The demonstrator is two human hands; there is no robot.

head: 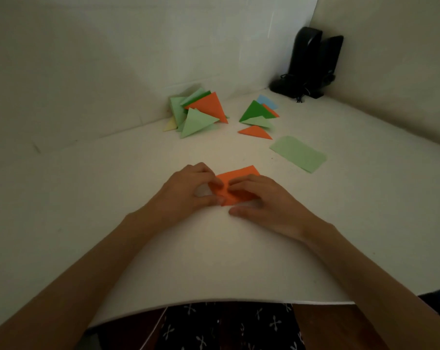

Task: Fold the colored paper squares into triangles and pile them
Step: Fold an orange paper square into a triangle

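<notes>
An orange paper square (239, 176) lies on the white table in front of me, partly folded under both hands. My left hand (188, 190) pinches its left corner between thumb and fingers. My right hand (261, 198) lies over its right part with the fingers on the paper and the thumb on the table. At the back stands a pile of folded triangles (198, 112), green and orange. A smaller group of triangles (259, 114) lies to its right, with one orange triangle (255, 132) in front. A flat light-green sheet (298, 154) lies at the right.
Two black speakers (312, 61) with a cable stand in the back right corner. White walls close the table at the back and right. The table's front edge (213, 303) runs near my lap.
</notes>
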